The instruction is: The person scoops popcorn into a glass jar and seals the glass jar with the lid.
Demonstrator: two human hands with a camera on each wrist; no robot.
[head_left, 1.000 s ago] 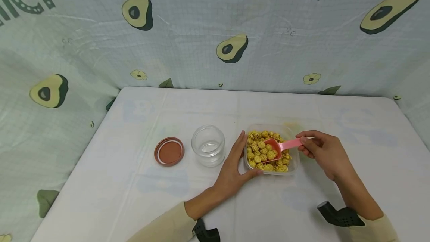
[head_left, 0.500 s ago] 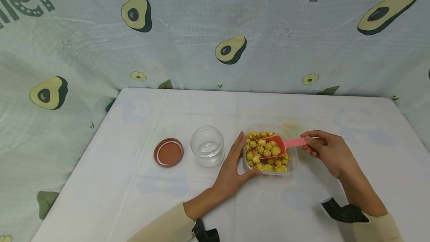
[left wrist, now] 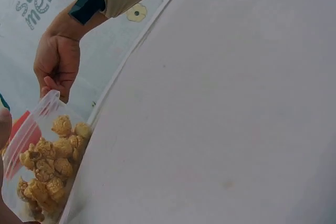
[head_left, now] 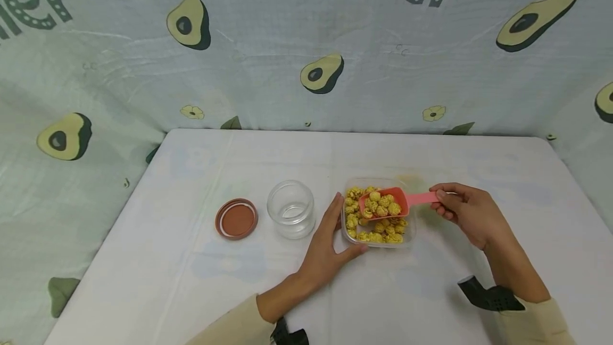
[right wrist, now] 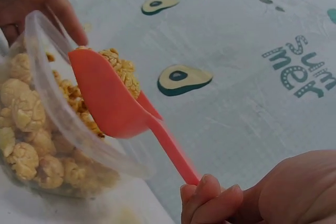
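In the head view, my right hand point(head_left: 471, 214) pinches the handle of a pink-red scoop point(head_left: 422, 198). Yellow popcorn balls point(head_left: 381, 207) fill the scoop, which is held over a clear plastic container point(head_left: 413, 228). More popcorn point(head_left: 353, 221) lies inside, with a bare patch of its floor showing. My left hand point(head_left: 320, 260) rests against the container's left and near sides, fingers straight and thumb spread. The right wrist view shows the scoop point(right wrist: 113, 100) raised above the container's rim, its bowl heaped.
Left of the container stands a clear jar point(head_left: 290, 212) without a lid. Beside the jar lies a round brown lid point(head_left: 237, 219). A white cloth covers the table point(head_left: 215, 292), and a curtain printed with avocados point(head_left: 268, 25) hangs behind it.
The scoop has come up out of the popcorn, loaded, and the right hand has shifted slightly right with it. The left hand has stayed against the container.
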